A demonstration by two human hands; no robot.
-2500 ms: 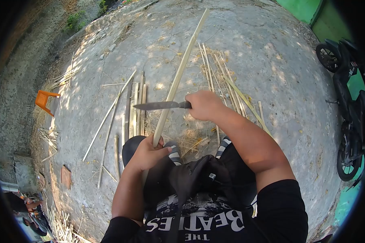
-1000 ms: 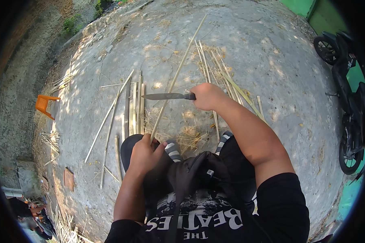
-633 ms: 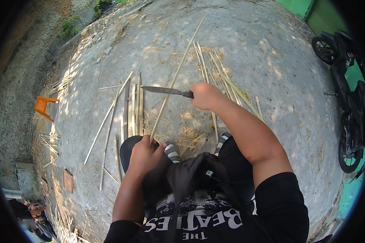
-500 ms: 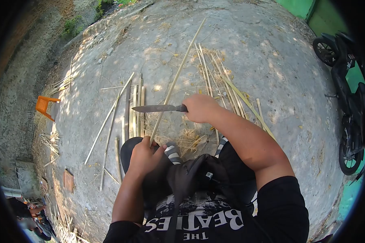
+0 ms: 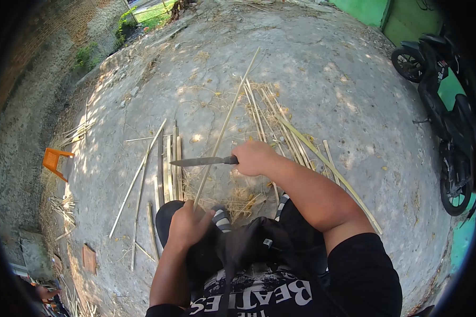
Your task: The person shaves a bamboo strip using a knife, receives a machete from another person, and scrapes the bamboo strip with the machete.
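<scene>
My left hand (image 5: 188, 224) is closed round the lower end of a long, thin bamboo strip (image 5: 223, 128), beside my left knee. The strip slants up and away to the right. My right hand (image 5: 255, 157) grips the dark handle of a knife (image 5: 198, 161). Its blade points left and crosses the strip above my left hand. Whether the edge touches the strip I cannot tell. Fine shavings (image 5: 242, 202) lie on the ground between my feet.
Bamboo strips (image 5: 169, 164) lie left of centre, and more strips (image 5: 291, 137) lie to the right. An orange stool (image 5: 53, 160) and a brick-coloured slab (image 5: 89, 259) are at the left. A motorcycle (image 5: 439, 105) stands right. Part of another person (image 5: 47, 294) shows at lower left.
The strip in my left hand showed a broad face at first and now looks thin. The knife has moved up and back down along it. The view has tilted upward.
</scene>
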